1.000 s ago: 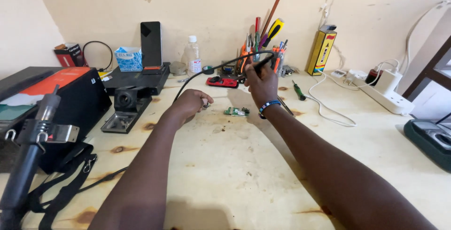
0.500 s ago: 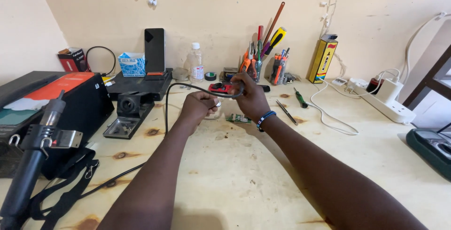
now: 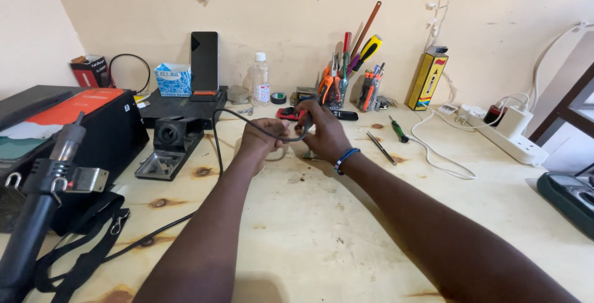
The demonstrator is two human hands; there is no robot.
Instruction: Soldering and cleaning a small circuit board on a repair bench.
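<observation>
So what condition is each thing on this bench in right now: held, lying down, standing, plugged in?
Left hand: closed around the black cable.
Right hand: gripping a red-handled tool.
Clear bottle: upright, capped.
Phone: upright on its stand, screen dark.
Power strip: plugs in it.
Green screwdriver: lying flat.
</observation>
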